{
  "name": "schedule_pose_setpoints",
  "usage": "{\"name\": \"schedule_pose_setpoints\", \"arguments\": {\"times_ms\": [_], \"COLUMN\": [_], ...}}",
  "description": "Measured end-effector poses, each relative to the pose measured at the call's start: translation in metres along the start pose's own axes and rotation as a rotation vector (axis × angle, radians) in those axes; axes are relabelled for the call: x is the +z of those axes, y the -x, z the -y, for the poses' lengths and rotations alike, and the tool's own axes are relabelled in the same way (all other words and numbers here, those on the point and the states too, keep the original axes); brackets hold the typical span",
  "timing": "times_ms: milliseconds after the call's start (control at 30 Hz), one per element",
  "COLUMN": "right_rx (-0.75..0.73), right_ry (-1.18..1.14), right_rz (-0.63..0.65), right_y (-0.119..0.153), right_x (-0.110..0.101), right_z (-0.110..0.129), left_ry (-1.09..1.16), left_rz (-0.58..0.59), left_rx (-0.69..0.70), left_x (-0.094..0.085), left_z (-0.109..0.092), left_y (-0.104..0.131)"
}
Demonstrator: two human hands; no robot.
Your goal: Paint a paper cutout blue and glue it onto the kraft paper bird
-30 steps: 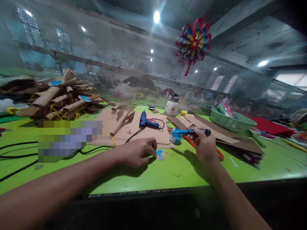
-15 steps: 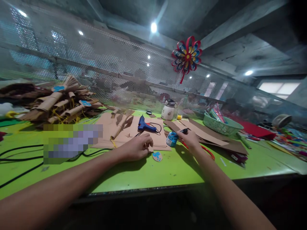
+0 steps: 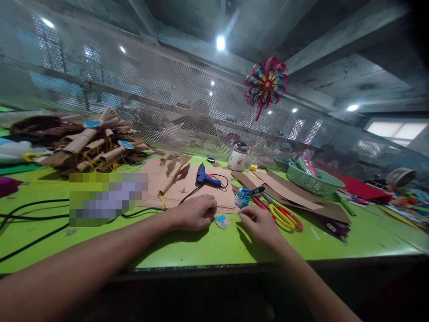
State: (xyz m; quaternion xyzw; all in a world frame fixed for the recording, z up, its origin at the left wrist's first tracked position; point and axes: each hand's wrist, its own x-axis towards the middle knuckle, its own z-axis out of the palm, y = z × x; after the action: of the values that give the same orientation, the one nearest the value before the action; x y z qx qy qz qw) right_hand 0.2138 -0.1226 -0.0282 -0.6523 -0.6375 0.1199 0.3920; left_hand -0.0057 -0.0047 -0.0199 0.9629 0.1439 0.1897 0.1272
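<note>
The brush (image 3: pixel 256 191), earlier in the right hand (image 3: pixel 259 223), now leans in the paint jar (image 3: pixel 241 198). That hand has let go and moved nearside of the jar, exposing yellow handles (image 3: pixel 282 218) to the jar's right.

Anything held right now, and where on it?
Nothing visible in right hand, near blue jar. Left hand is curled beside the painted disc; can't tell if it hides anything.

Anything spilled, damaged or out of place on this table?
No spill or damage stands out. Slightly askew: the black-handled brush slants out of the open blue paint jar rather than lying flat, and a stray white strip sits loose on the green tabletop, right of the scissors.
</note>
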Motion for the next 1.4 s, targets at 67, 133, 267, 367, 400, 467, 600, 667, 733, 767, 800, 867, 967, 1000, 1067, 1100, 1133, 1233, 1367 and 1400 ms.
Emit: {"name": "schedule_pose_setpoints", "arguments": {"times_ms": [67, 133, 267, 367, 400, 467, 600, 667, 733, 767, 800, 867, 967, 1000, 1067, 1100, 1133, 1233, 1367, 1400], "right_rx": [-0.082, -0.13, -0.184, -0.191, -0.185, -0.17, -0.155, -0.145, -0.115, -0.094, -0.071, -0.025, 0.054, 0.084, 0.144, 0.169, 0.189, 0.236, 0.238, 0.228], "right_ry": [0.208, 0.342, 0.413, 0.394, 0.378, 0.349, 0.322, 0.309, 0.294, 0.285, 0.274, 0.246, 0.206, 0.194, 0.166, 0.152, 0.137, 0.096, 0.127, 0.15], "right_rz": [0.104, 0.158, 0.229, 0.258, 0.263, 0.271, 0.281, 0.271, 0.249, 0.236, 0.223, 0.212, 0.227, 0.238, 0.253, 0.257, 0.259, 0.255, 0.22, 0.212], "right_y": [-0.004, -0.009, -0.013, -0.012, -0.011, -0.011, -0.012, -0.012, -0.012, -0.012, -0.012, -0.013, -0.016, -0.017, -0.02, -0.021, -0.022, -0.023, -0.023, -0.024], "right_x": [0.012, 0.019, 0.019, 0.017, 0.017, 0.017, 0.017, 0.017, 0.018, 0.019, 0.02, 0.021, 0.022, 0.023, 0.023, 0.024, 0.024, 0.025, 0.022, 0.021], "right_z": [0.008, 0.012, 0.014, 0.015, 0.015, 0.016, 0.017, 0.016, 0.015, 0.014, 0.014, 0.014, 0.016, 0.017, 0.019, 0.02, 0.02, 0.021, 0.02, 0.019], "left_ry": [-0.01, -0.012, -0.026, -0.049, -0.056, -0.069, -0.102, -0.111, -0.117, -0.119, -0.122, -0.132, -0.147, -0.15, -0.15, -0.149, -0.15, -0.164, -0.168, -0.164], "left_rz": [0.009, 0.021, 0.032, 0.031, 0.033, 0.042, 0.036, 0.032, 0.032, 0.031, 0.029, 0.027, 0.024, 0.021, 0.015, 0.013, 0.012, 0.012, 0.017, 0.016], "left_rx": [0.022, 0.025, 0.001, -0.025, -0.036, -0.047, -0.052, -0.06, -0.067, -0.069, -0.07, -0.068, -0.074, -0.073, -0.066, -0.061, -0.056, -0.06, -0.075, -0.077], "left_x": [0.001, 0.003, 0.004, 0.003, 0.003, 0.003, 0.005, 0.006, 0.006, 0.007, 0.007, 0.008, 0.011, 0.011, 0.012, 0.012, 0.012, 0.012, 0.011, 0.011], "left_z": [0.001, 0.002, 0.0, -0.003, -0.005, -0.007, -0.009, -0.01, -0.01, -0.011, -0.011, -0.01, -0.01, -0.009, -0.009, -0.009, -0.009, -0.01, -0.013, -0.013], "left_y": [0.0, 0.0, -0.001, -0.001, -0.001, 0.0, 0.0, -0.001, -0.001, -0.002, -0.002, -0.003, -0.004, -0.004, -0.004, -0.004, -0.004, -0.003, -0.003, -0.003]}}
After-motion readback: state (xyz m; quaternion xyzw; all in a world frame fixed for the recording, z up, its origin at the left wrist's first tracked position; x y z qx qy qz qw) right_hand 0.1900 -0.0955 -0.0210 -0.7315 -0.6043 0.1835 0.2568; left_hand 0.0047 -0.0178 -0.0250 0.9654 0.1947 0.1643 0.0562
